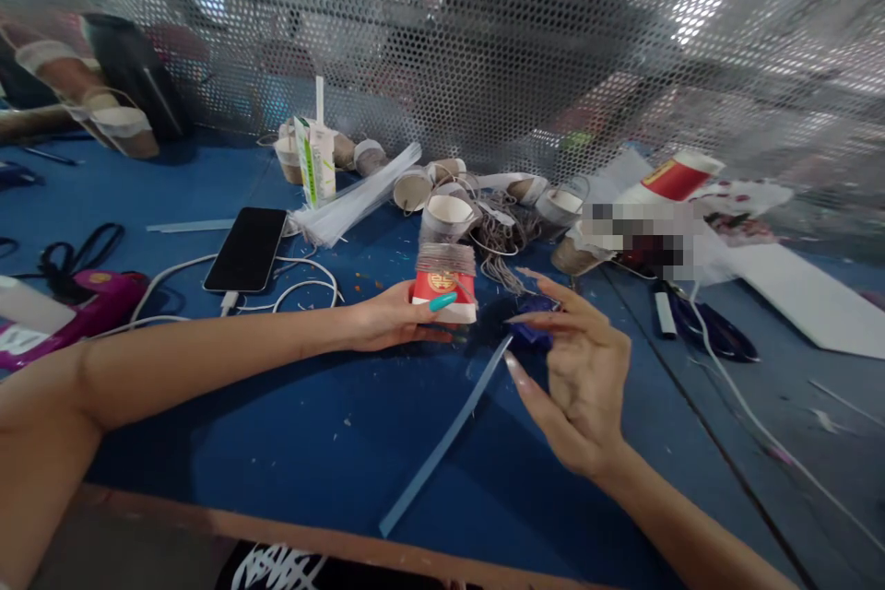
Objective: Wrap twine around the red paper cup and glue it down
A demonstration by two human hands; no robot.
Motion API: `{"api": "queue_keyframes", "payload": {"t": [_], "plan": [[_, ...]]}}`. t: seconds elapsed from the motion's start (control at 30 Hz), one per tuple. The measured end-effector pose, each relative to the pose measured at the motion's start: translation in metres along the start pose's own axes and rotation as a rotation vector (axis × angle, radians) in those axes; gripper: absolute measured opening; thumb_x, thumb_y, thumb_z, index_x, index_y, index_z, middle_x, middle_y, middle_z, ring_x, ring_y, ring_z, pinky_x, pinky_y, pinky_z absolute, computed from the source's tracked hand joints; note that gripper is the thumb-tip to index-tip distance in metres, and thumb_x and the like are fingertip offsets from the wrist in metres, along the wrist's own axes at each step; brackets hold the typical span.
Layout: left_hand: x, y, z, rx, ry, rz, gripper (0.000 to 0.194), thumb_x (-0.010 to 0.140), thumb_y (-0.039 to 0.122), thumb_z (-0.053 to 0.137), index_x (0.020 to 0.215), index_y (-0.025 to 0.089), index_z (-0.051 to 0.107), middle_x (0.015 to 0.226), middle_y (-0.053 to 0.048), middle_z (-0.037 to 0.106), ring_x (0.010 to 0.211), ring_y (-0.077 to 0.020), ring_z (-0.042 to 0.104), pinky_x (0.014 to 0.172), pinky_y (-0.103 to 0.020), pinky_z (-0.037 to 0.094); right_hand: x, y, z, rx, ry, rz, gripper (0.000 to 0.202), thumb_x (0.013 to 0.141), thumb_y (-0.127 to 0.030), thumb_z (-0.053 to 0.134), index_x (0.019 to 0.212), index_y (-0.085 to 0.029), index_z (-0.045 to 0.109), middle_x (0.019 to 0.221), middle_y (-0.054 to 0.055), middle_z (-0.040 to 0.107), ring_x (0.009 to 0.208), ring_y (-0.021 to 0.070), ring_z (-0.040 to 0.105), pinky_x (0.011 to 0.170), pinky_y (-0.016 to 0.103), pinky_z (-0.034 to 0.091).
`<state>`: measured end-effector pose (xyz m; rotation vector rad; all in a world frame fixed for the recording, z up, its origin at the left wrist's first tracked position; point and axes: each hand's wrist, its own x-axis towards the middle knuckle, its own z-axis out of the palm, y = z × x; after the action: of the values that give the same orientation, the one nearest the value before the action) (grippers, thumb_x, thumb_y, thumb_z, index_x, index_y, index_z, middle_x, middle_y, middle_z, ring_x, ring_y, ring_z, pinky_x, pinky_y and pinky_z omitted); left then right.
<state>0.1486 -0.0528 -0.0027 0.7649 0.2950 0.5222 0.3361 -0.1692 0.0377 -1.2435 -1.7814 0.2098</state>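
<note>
Cord-wrapped paper cup (448,286) sits in the left hand's (394,313) grasp over the blue table (277,452); the right hand (584,364) hovers alongside, thumb and fingers parted. Winding seems underway, judging by the wraps; the next move likely calls for a steady cup.

A: What did the left hand (394,318) have?

B: A paper cup (446,286), red, white band along its lower edge, round gold emblem (440,280) facing the viewer. Axis roughly vertical; which end was up, unclear.

A: Any winding?

B: Grey-brown cord (446,255), close turns round the upper part. Thumb lay across the lower part.

A: By the right hand (584,369)?

B: A pale translucent strip (442,442), long, nearly straight, slantwise over the desk (297,442). Far end reached between parted thumb and finger; contact unclear. Just beyond, a dark blue object (532,332), partly hidden by fingers, shape uncertain.
</note>
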Motion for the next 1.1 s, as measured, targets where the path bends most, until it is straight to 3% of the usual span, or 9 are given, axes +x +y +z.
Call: {"api": "queue_keyframes", "payload": {"t": [0.1,0.2,0.33,0.5,0.73,0.8,0.97,1.1], "plan": [[0.001,-0.002,-0.001,-0.012,0.017,0.01,0.062,0.047,0.036,0.097,0.098,0.015,0.069,0.092,-0.006,0.073,0.085,-0.0167,0.068,0.083,-0.033,0.051,-0.004,-0.003,0.011,0.26,-0.097,-0.056,0.009,0.091,-0.029,0.054,0.1,-0.027,0.054,0.134,0.014,0.054,0.092,0.0262,0.069,0.071,0.045,0.059],[0.0,-0.001,-0.003,-0.03,0.005,0.014,0.061,0.05,0.046,0.094,0.097,0.016,0.069,0.092,-0.006,0.072,0.086,-0.0176,0.067,0.085,-0.034,0.05,-0.006,-0.001,0.022,0.389,-0.206,0.009,0.011,0.094,-0.033,0.052,0.103,-0.027,0.053,0.123,0.013,0.061,0.077,0.0207,0.069,0.057,0.037,0.058],[-0.002,0.001,-0.001,0.013,-0.007,0.015,0.064,0.051,0.052,0.091,0.1,0.016,0.07,0.099,-0.007,0.071,0.093,-0.0192,0.066,0.087,-0.034,0.049,-0.01,0.007,0.029,0.637,-0.297,0.183,0.02,0.094,-0.039,0.054,0.108,-0.027,0.045,0.143,0.015,0.052,0.042,0.0044,0.05,0.037,0.027,0.052],[-0.002,0.001,0.002,0.025,-0.015,0.013,0.065,0.048,0.045,0.094,0.102,0.017,0.07,0.098,-0.007,0.072,0.093,-0.0192,0.067,0.085,-0.033,0.05,-0.011,0.008,0.018,0.78,-0.256,0.25,0.023,0.091,-0.04,0.058,0.107,-0.026,0.049,0.146,0.015,0.052,0.037,0.0019,0.047,0.035,0.027,0.051],[-0.003,0.001,0.003,0.03,-0.028,0.016,0.067,0.047,0.042,0.095,0.105,0.017,0.072,0.1,-0.009,0.073,0.091,-0.0182,0.068,0.08,-0.029,0.053,-0.001,-0.003,0.004,0.844,-0.163,0.457,0.004,0.092,-0.026,0.055,0.095,-0.025,0.055,0.14,0.01,0.061,0.037,0.0043,0.046,0.031,0.025,0.042],[-0.003,0.001,0.003,0.034,-0.031,0.021,0.067,0.047,0.042,0.094,0.105,0.017,0.072,0.1,-0.009,0.073,0.09,-0.0182,0.069,0.079,-0.029,0.053,0.002,-0.004,0.003,0.856,-0.167,0.49,0.004,0.09,-0.029,0.055,0.092,-0.025,0.055,0.138,0.009,0.062,0.036,0.005,0.046,0.03,0.025,0.041],[-0.004,0.0,0.001,0.061,-0.043,0.028,0.07,0.051,0.044,0.094,0.11,0.016,0.07,0.105,-0.012,0.073,0.092,-0.02,0.069,0.081,-0.031,0.053,0.01,-0.003,0.002,0.949,-0.131,0.504,0.027,0.08,-0.051,0.057,0.086,-0.025,0.057,0.129,0.012,0.068,0.028,0.0055,0.039,0.025,0.027,0.033],[-0.005,0.0,0.002,0.096,0.0,0.019,0.071,0.052,0.048,0.092,0.111,0.016,0.068,0.106,-0.012,0.072,0.096,-0.0218,0.068,0.084,-0.034,0.053,0.013,0.004,0.003,1.042,-0.05,0.478,0.024,0.085,-0.043,0.046,0.084,-0.024,0.06,0.112,0.01,0.075,0.027,0.0062,0.036,0.024,0.024,0.023]]}}
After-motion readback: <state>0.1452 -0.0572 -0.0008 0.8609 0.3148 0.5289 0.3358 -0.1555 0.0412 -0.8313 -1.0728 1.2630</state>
